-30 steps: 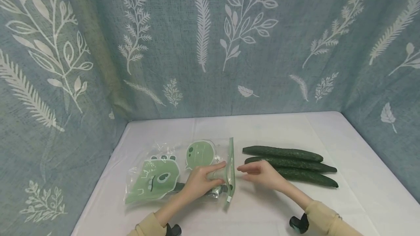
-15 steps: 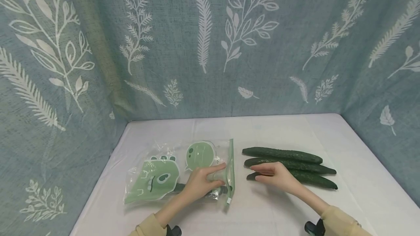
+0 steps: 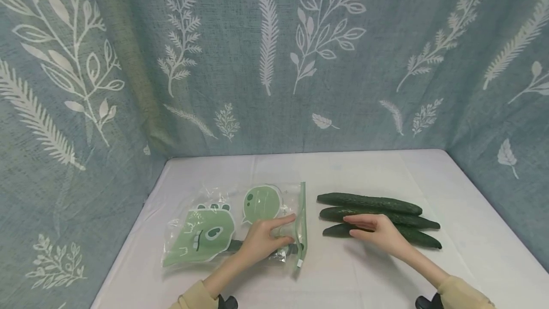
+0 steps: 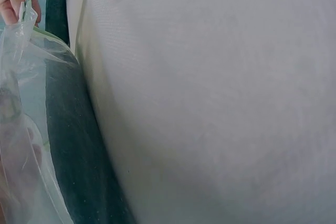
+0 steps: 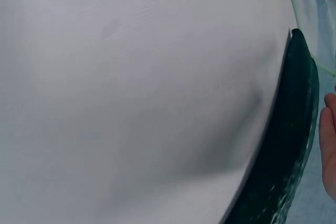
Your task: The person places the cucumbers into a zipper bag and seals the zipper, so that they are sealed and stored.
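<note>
Blue-green woven curtains with white leaf prints surround a smooth white table. On it, a crinkly clear plastic bag with green prints lies left of three long, bumpy cucumbers. Thumb and forefinger spread, the left hand presses the bag near its mouth; the right hand, grasping nothing, hovers over the cucumbers.
</note>
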Tool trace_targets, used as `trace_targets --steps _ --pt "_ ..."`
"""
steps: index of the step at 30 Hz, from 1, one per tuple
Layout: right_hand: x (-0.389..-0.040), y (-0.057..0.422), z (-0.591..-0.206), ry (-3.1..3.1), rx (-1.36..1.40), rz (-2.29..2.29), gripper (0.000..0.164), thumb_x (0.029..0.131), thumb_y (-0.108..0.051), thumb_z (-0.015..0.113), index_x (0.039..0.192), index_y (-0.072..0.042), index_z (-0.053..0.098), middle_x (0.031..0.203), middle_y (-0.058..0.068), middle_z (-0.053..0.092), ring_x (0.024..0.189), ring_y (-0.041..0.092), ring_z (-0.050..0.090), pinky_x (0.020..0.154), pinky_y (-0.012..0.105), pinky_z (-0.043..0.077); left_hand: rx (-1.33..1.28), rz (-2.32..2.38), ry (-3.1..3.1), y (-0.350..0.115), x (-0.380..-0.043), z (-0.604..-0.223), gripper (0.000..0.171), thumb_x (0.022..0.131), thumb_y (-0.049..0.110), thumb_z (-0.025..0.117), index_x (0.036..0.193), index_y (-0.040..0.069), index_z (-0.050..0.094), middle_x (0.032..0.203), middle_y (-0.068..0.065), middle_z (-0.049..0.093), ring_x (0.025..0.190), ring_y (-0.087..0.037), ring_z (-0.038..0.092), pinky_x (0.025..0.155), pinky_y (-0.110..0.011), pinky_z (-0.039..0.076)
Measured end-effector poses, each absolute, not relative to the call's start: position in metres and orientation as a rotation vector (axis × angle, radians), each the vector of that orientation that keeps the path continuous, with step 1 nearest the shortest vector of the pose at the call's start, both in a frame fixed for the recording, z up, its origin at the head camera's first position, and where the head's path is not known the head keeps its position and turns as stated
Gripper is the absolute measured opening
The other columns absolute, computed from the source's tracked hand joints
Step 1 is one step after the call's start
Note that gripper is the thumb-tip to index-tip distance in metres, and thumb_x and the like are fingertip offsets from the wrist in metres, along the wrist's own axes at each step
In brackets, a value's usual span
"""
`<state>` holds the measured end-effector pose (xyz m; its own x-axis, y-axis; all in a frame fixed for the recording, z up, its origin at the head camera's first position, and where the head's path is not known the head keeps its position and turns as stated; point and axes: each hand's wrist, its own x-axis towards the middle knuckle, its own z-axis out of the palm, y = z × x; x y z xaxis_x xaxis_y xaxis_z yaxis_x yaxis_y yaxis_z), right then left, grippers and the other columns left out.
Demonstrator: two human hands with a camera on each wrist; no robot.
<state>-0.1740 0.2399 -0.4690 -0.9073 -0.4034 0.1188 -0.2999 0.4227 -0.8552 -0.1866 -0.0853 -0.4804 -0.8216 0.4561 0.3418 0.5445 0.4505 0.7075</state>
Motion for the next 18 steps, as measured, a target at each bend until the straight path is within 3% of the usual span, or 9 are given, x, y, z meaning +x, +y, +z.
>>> trace_targets --steps 8,18 --pt "-0.17 0.256 -0.471 2.576 -0.477 -1.552 0.041 0.087 -0.024 0.068 0.122 -0.004 0.062 0.126 0.019 0.062 0.107 -0.01 0.056 0.086 0.016 0.05 -0.856 -1.313 -2.643 -0.086 -0.186 -0.482 0.05 0.075 0.03 0.077 0.121 0.015 0.065 0.122 -0.004 0.066 0.045 0.005 0.03 0.055 -0.016 0.043" --pt "-0.165 0.278 -0.469 2.638 -0.33 -1.52 0.044 0.087 -0.027 0.068 0.124 -0.006 0.061 0.127 0.018 0.061 0.108 -0.001 0.061 0.082 0.015 0.051 -0.833 -1.321 -2.677 -0.085 -0.185 -0.478 0.05 0.075 0.028 0.077 0.122 0.015 0.064 0.124 -0.001 0.064 0.045 0.004 0.03 0.057 -0.017 0.044"
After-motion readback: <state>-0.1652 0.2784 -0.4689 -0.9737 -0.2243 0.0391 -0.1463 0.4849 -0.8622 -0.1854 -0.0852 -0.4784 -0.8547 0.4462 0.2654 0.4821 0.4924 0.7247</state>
